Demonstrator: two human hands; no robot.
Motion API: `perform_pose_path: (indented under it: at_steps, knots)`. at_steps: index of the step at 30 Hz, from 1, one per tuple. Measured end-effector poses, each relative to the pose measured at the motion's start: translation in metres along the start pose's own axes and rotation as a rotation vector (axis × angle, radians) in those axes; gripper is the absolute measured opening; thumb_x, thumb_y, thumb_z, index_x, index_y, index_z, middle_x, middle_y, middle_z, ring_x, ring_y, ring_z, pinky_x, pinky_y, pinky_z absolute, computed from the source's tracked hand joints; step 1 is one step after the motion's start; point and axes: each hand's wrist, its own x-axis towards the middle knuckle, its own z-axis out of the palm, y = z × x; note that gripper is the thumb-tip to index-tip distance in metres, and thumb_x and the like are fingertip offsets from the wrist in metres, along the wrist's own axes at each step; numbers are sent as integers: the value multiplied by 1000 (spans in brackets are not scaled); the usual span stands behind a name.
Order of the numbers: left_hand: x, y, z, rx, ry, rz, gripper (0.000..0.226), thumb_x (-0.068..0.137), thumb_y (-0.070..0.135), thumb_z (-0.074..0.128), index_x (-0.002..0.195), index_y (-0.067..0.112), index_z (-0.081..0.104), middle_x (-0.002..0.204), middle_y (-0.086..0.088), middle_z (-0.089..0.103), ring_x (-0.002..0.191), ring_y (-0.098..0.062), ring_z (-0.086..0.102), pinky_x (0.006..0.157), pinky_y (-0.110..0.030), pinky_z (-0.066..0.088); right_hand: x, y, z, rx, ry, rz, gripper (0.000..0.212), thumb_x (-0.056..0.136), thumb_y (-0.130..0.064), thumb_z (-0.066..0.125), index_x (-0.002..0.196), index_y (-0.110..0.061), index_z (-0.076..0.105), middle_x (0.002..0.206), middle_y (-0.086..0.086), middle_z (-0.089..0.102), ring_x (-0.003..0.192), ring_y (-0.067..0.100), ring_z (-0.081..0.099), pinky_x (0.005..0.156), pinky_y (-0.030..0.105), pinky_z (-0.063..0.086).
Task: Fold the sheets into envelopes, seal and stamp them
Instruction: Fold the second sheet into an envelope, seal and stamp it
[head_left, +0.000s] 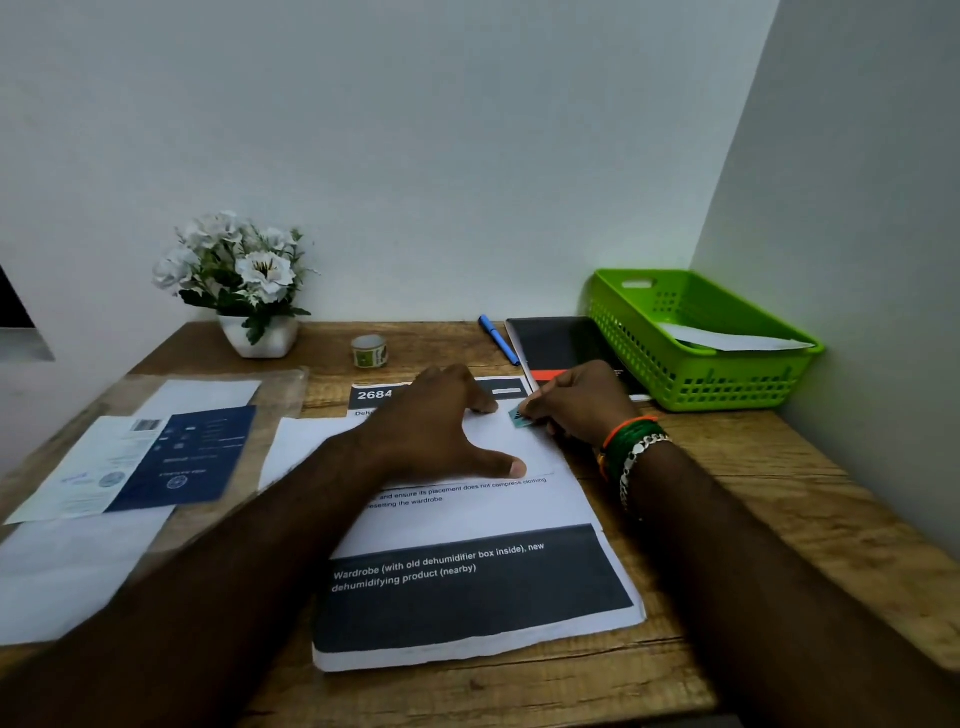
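On the wooden desk (779, 467): stamp meets envelope.
Left hand (436, 431) lies spread flat on the folded white envelope (498, 441); right hand (576, 400) pinches a small teal stamp (521, 416) at its upper right corner.

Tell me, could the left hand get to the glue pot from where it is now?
Probably yes. The left hand lies flat on the envelope, holding nothing, and the glue pot stands just beyond its fingers with only bare desk between. Lifting off would free the envelope, though.
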Motion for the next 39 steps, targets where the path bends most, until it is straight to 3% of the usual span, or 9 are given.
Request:
perform_pose_path:
  at_steps: [7,11,26,33,39]
  knots:
    - [0,0,1,1,0,16,92,60,83,74,136,32,59,122,17,46,116,-5,42,101,-33,44,4,2,8,-52,41,-31,8,62,-14,85,68,-12,81,63,3,75,68,19,74,74,39,63]
    - [0,1,2,-6,4,30,92,61,81,75,136,31,58,121,17,46,115,-5,42,99,-32,44,4,2,10,-91,64,-40,9,62,-16,87,66,-12,80,62,3,74,69,21,74,74,43,63]
    - [4,-2,5,-37,-18,107,81,71,70,77,137,28,57,124,11,46,117,-5,42,93,-21,34,3,0,17,-274,185,-99,11,63,-21,80,64,-11,77,59,4,71,62,17,69,64,33,61]
    - [5,-3,5,-3,-45,120,83,74,70,74,141,26,55,127,8,46,120,-9,42,93,-22,34,1,-1,19,-310,211,-80,18,60,-27,79,68,-12,76,63,4,70,66,20,69,57,21,45]
    - [7,-3,5,28,-67,127,84,74,72,72,142,26,54,123,9,44,118,-11,41,95,-26,36,1,-1,19,-350,179,-105,15,59,-27,79,67,-15,74,64,2,71,70,19,70,65,23,53]
